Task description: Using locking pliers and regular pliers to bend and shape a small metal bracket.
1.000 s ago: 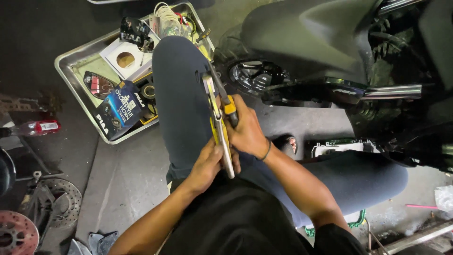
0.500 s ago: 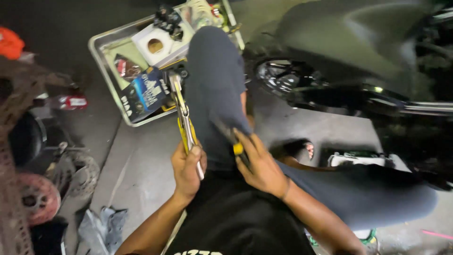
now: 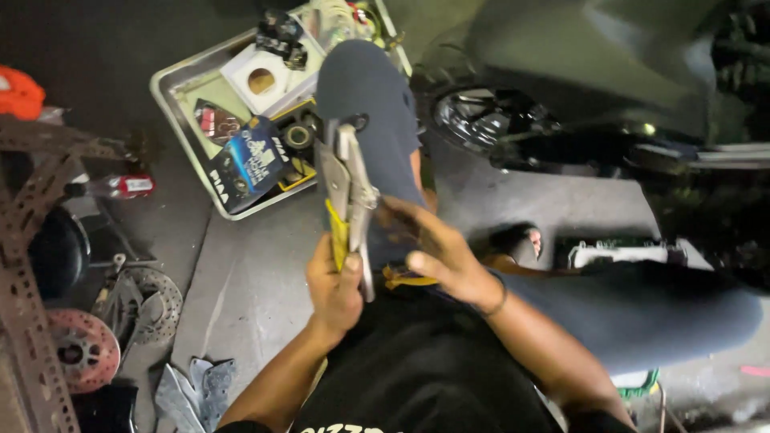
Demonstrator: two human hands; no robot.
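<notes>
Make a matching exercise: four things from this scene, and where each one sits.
Things:
1. pliers
2. tray
3. brake disc
4. right hand

Places:
A. on the floor at lower left
B. open, over the lap, beside the pliers
C. gripped in the left hand
D. on the floor beyond the knee, full of small parts

Pairs: 1-C, 2-D, 3-A, 4-B
</notes>
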